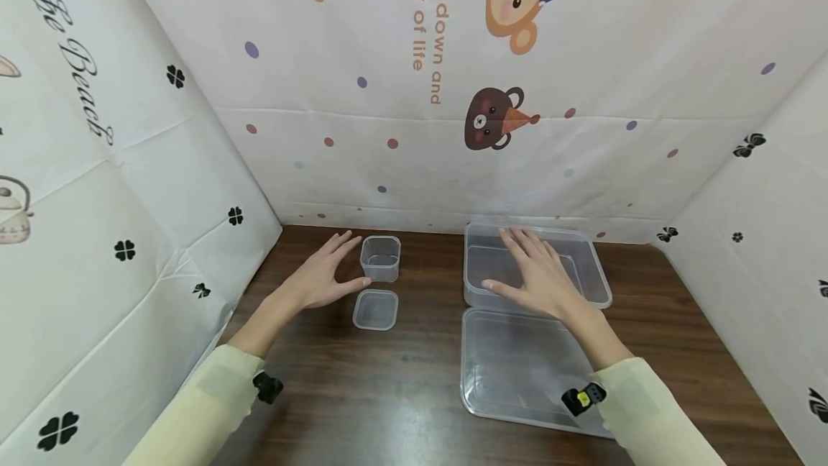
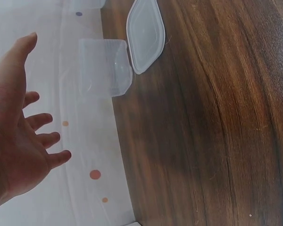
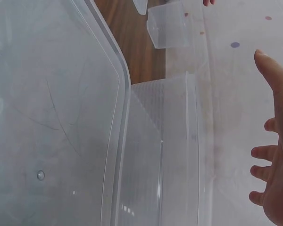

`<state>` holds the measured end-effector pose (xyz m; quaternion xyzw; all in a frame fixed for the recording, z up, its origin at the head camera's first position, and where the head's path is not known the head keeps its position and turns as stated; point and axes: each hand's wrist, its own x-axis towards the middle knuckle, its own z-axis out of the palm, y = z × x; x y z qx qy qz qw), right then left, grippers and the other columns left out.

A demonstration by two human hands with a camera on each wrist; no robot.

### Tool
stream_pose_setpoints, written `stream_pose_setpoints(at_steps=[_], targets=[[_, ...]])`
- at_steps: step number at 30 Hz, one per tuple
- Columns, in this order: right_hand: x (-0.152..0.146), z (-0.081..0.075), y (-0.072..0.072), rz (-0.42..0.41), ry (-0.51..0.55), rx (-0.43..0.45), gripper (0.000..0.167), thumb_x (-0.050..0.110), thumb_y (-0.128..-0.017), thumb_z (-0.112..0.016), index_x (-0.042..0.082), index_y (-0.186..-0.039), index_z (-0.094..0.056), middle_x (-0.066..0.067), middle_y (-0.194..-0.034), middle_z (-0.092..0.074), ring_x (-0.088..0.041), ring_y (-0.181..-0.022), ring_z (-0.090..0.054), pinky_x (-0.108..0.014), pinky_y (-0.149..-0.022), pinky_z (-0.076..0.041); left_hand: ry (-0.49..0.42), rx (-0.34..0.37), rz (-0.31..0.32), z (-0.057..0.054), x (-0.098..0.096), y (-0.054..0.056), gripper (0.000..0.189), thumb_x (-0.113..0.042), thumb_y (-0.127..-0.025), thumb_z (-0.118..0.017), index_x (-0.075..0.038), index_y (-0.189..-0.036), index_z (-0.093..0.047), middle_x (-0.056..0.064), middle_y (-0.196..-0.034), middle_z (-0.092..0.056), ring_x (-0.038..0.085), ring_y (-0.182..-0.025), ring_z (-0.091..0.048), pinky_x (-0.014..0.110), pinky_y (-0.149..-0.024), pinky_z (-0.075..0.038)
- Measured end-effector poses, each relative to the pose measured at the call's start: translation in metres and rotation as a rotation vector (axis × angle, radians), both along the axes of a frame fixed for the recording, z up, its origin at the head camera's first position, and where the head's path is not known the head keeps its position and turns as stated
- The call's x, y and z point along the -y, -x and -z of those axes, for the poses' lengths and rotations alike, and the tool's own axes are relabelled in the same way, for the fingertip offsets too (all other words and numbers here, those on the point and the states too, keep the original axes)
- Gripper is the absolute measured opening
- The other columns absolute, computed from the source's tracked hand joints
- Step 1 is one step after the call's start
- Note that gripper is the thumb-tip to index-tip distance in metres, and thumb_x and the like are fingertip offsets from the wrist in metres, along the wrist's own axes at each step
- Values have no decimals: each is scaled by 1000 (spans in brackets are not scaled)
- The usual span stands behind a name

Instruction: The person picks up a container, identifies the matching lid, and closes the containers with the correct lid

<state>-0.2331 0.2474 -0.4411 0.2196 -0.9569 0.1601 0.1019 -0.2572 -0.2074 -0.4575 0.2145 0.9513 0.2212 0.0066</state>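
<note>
Fingers spread, my left hand (image 1: 325, 276) hovers just left of a small clear plastic container (image 1: 380, 259) and holds nothing. A small square lid (image 1: 376, 310) lies flat in front of that container. On the right, my right hand (image 1: 540, 275) is held above a large clear rectangular container (image 1: 585, 265), its thumb and fingers apart and nothing in them. The large clear lid (image 1: 511, 372) lies in front of the large container, partly covered by my right forearm. In the right wrist view the hand (image 3: 273, 165) stays above the large container's wall (image 3: 179, 155).
Dark wood-grain table (image 1: 349, 394) carries both container sets, with a stretch of wood between them. A printed white cloth (image 1: 401, 164) hangs behind the table, and similar cloth walls (image 1: 129, 236) flank it. Each wrist wears a small black camera (image 1: 267, 387).
</note>
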Motion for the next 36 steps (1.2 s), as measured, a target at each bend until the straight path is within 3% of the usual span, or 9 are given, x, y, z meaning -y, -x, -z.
stream_pose_setpoints(at_steps=[27,36], targets=[[14,3,1,-23,-4,4,108,73,-90,-68,17,-171,-22,-19,-172,-26,-42,-160,-16,-74,-122,-15,-20,-16,7,-2,10,-1,99,-74,-93,-65,-18,-168,-32,8,-175,-23,35,-160,-20,65,-119,-33],[23,4,1,-34,-1,-1,107,72,-89,-69,12,-169,-28,-18,-173,-26,-41,-161,-15,-75,-121,-16,-20,-22,14,-1,12,-3,99,-74,-93,-65,-19,-168,-33,8,-175,-24,33,-161,-21,64,-120,-33]])
